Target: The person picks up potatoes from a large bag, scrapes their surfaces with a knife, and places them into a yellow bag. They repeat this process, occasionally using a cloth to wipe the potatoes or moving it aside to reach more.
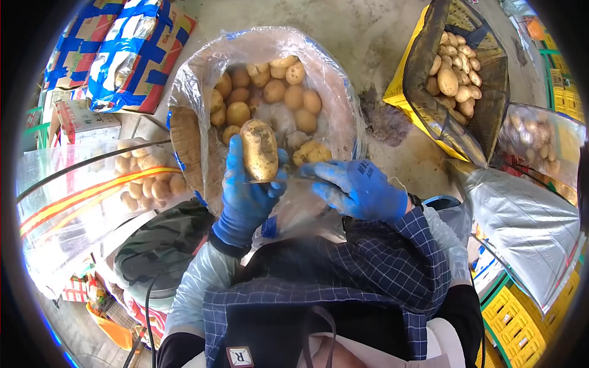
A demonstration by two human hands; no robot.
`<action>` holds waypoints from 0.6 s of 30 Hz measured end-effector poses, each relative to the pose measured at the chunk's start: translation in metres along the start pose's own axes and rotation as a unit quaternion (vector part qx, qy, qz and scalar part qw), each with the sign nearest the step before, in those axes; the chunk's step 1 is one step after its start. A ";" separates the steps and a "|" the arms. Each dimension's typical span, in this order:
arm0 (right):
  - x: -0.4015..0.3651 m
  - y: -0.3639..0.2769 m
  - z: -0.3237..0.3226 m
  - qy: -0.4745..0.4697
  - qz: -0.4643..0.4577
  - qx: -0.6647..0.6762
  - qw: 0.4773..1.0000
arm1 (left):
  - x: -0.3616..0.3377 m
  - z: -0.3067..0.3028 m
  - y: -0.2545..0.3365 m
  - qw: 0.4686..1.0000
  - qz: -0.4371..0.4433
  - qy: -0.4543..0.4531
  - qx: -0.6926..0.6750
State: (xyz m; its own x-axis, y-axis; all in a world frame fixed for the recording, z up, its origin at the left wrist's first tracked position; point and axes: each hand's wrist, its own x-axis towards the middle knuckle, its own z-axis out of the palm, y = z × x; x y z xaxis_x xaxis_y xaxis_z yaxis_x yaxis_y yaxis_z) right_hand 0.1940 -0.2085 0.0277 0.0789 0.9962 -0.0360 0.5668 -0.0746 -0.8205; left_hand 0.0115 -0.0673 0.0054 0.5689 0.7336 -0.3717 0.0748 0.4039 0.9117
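Note:
My left hand [245, 190], in a blue glove, holds a large dirt-flecked potato [259, 149] upright over a clear plastic bag [196, 73] filled with several yellow potatoes [288, 95]. My right hand [356, 187], also blue-gloved, is just right of that potato with its fingers curled; a thin blade-like thing [288, 178] seems to run from it to the potato's lower end, but I cannot make it out clearly. I wear a dark checked apron [343, 276].
A yellow-lined sack [423, 67] of small potatoes stands open at upper right. A clear bag with a red-yellow stripe [92, 190] holds potatoes at left. Blue-taped cardboard boxes [123, 43] lie at upper left, a silver bag [521, 221] and yellow crates [521, 313] at right.

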 end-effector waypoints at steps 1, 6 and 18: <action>0.000 -0.003 -0.002 -0.006 0.012 0.000 1.000 | 0.000 0.002 0.002 1.000 0.023 -0.009 0.005; 0.006 -0.010 -0.011 -0.021 0.031 0.018 0.999 | 0.005 0.001 0.025 0.907 -0.204 -0.039 -0.366; 0.006 -0.004 -0.006 0.083 0.000 -0.167 0.982 | 0.001 0.000 0.014 0.921 -0.221 -0.003 -0.320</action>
State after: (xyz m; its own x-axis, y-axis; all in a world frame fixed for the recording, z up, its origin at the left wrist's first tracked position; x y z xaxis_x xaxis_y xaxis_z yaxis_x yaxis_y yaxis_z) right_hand 0.1967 -0.2028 0.0345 0.1969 0.9772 0.0801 0.8017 -0.1135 -0.5868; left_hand 0.0131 -0.0608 0.0179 0.6030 0.4174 -0.6799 -0.1963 0.9036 0.3807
